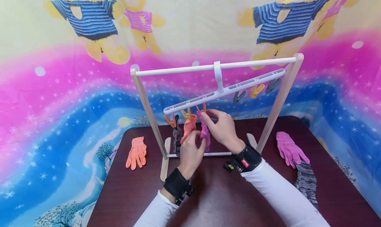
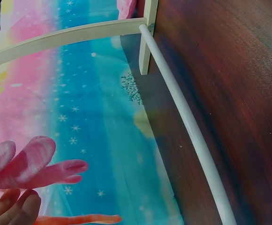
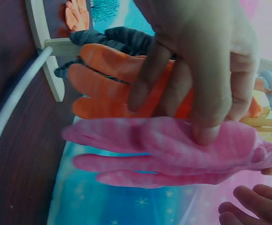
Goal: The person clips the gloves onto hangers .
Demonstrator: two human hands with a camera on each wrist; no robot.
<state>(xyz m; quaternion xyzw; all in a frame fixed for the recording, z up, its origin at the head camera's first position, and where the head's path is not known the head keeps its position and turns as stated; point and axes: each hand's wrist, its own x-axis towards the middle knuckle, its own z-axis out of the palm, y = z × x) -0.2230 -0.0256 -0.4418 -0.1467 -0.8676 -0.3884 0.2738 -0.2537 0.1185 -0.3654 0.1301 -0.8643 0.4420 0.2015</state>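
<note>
"Where's the pink one?"

"The hanging pink glove [image 1: 204, 130] is near the middle of the head view, under the hanger [image 1: 191, 103]. In the right wrist view it stretches across the centre, its fingers pointing to the frame's left."

"And the hands?"

"Both are on it. The left hand [image 1: 191, 154] has a narrow grip, pinching the glove's body. The right hand [image 1: 224, 129] is higher, its grip narrow too, thumb and forefinger pinching the cuff right at an orange clip [image 1: 204, 107]. Whether it presses the clip as well, I can't tell."

"What hangs next to it?"

"Just to its left in the head view, a hanging orange glove [image 1: 189, 125] under a yellow clip [image 1: 186, 114]. Then, nearest the hanger's lower end, a hanging mottled grey glove [image 1: 177, 137]."

"So the hanger's tilted?"

"Yes, its left end in the frame is lower. The hook [image 1: 218, 73] sits over the white rail [image 1: 178, 69] of a wooden stand [image 1: 147, 111]. Toward the raised end are two grey clips [image 1: 273, 85] with another yellow one between."

"Anything lying down?"

"On the dark surface [image 1: 214, 194], a loose orange glove [image 1: 137, 153] at the left of the frame. At the right, a second pink glove [image 1: 290, 149] touches a loose mottled grey glove [image 1: 306, 179], which the right sleeve [image 1: 279, 190] partly hides."
</note>
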